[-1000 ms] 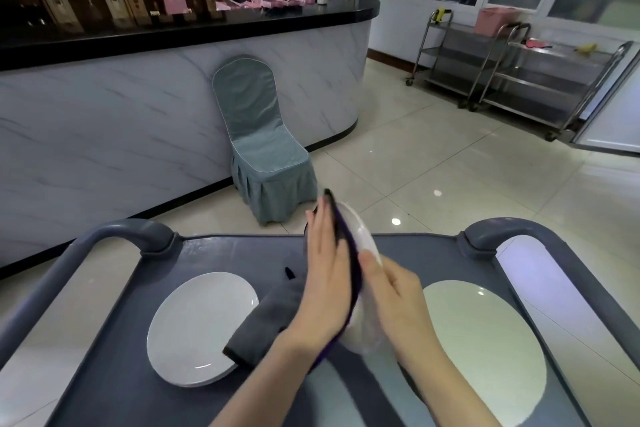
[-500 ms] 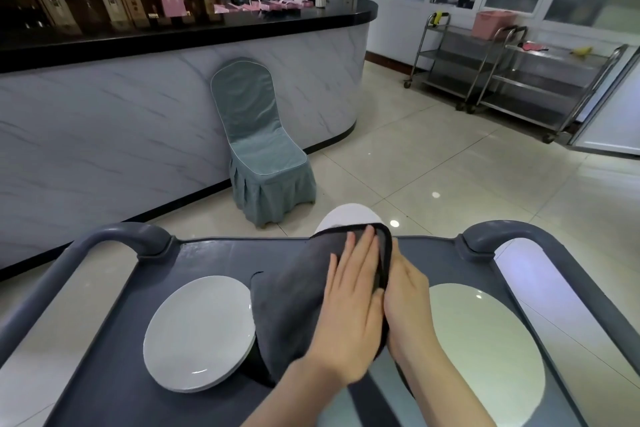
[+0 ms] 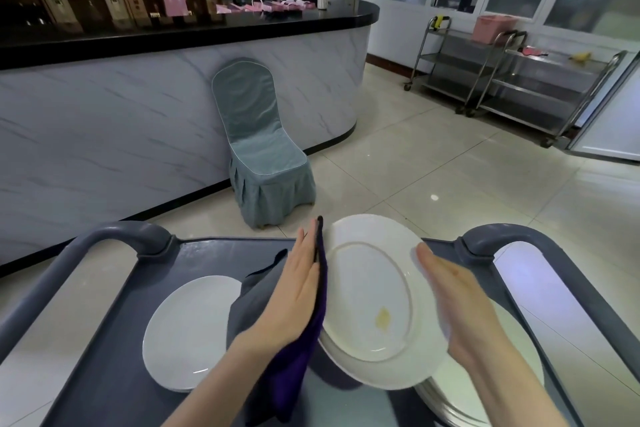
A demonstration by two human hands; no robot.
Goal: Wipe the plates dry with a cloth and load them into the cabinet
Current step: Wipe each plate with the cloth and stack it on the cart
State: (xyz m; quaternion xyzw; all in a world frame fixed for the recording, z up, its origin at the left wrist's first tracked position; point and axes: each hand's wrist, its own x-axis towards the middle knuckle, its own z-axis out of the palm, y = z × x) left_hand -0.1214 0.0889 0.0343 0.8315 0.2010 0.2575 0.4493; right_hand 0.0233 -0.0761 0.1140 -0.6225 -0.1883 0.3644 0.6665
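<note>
White plate (image 3: 370,288), yellowish spot (image 3: 382,318) on its face: tilting above the grey cart (image 3: 104,374), held between two flat palms. Left hand (image 3: 294,291), fingers straight, is pressing the dark cloth (image 3: 298,371) against its left rim; right hand (image 3: 457,302), fingers straight, is bracing the right rim. Second plate (image 3: 187,329) lying at left; plate stack (image 3: 453,395) at right, partly hidden. Covered chair (image 3: 263,149) is standing beyond the cart, by the marble counter (image 3: 121,121).
</note>
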